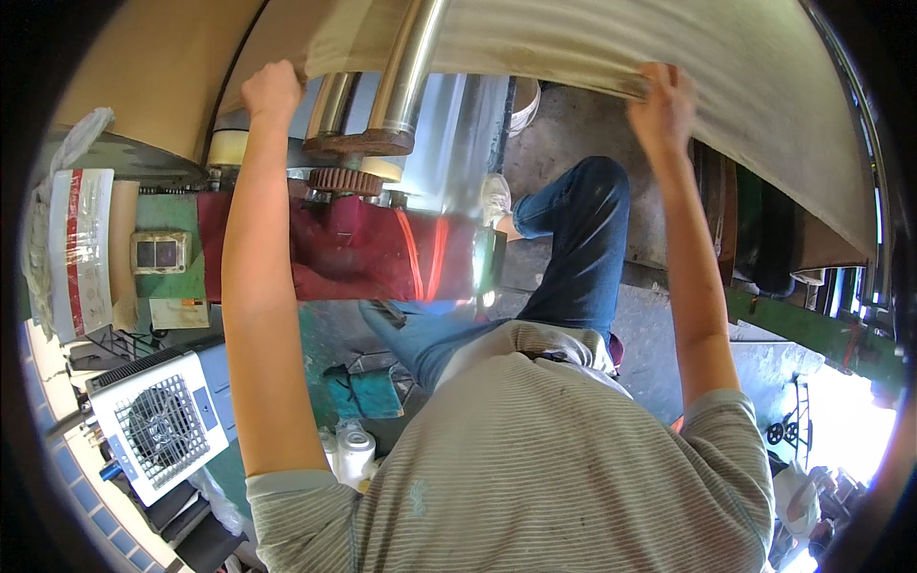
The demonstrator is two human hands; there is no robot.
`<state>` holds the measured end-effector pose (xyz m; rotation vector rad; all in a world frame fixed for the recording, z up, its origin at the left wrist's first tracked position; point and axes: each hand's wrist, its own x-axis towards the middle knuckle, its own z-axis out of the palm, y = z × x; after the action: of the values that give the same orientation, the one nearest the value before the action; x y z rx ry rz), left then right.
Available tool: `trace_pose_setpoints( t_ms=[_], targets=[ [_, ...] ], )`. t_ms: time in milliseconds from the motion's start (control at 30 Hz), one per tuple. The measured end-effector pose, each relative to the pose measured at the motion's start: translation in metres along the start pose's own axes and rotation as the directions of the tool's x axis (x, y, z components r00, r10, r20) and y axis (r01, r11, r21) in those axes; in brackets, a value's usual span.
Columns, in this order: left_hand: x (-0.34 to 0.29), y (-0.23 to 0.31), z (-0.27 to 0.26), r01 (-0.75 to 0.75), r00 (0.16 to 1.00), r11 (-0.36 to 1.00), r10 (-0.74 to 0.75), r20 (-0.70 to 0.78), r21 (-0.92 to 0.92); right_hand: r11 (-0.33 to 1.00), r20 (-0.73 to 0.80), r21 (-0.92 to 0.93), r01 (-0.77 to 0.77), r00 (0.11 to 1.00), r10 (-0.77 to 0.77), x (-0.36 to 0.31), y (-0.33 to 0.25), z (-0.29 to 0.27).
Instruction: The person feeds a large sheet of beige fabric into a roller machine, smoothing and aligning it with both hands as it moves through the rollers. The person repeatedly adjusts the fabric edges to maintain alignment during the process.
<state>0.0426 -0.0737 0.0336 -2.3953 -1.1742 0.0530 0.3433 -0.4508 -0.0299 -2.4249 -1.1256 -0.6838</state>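
A wide beige fabric sheet [573, 38] stretches across the far side, its near edge running between my two raised hands. My left hand [272, 91] is closed on that edge, left of two shiny metal rollers [406, 81]. Farther right, my right hand [666, 105] also grips the edge, and the cloth bunches into small folds at its fingers. Both arms reach forward, well apart. Below the rollers sits a toothed gear [344, 181], close to my left forearm. Dark red cloth [353, 253] with orange bands covers the machine beam beneath that forearm.
A green machine beam [821, 334] runs along the right. At the left are a small switch box [159, 253] and a plastic-wrapped package [81, 253]. A white fan unit [158, 425] stands lower left. A white bucket [525, 105] sits on the floor beyond my feet.
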Motion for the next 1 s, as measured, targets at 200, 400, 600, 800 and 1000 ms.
trace_pose_setpoints(
  t_ms=[200, 400, 600, 800, 1000],
  targets=[
    [0.002, 0.011, -0.013, -0.103, 0.995, 0.995, 0.103, -0.004, 0.018, 0.996, 0.133, 0.019, -0.089, 0.987, 0.086, -0.005, 0.057, -0.004],
    [0.005, -0.007, 0.008, 0.031, 0.994, 0.998, -0.037, 0.106, 0.057, 0.998, 0.11, 0.063, 0.032, 0.993, -0.039, -0.015, 0.007, 0.006],
    [0.001, 0.003, -0.007, 0.041, 0.993, 0.999, -0.042, 0.107, 0.01, 0.99, 0.14, 0.13, 0.049, 0.988, -0.067, -0.014, -0.031, 0.01],
    [0.006, -0.006, 0.008, 0.05, 0.996, 0.999, -0.05, 0.068, -0.002, 0.978, 0.127, 0.188, 0.095, 0.985, -0.12, -0.004, -0.064, 0.019],
    [0.002, 0.002, -0.004, 0.0, 0.999, 1.0, -0.001, 0.049, 0.028, 0.941, 0.101, 0.274, 0.196, 0.968, -0.231, -0.002, -0.094, 0.022]
  ],
)
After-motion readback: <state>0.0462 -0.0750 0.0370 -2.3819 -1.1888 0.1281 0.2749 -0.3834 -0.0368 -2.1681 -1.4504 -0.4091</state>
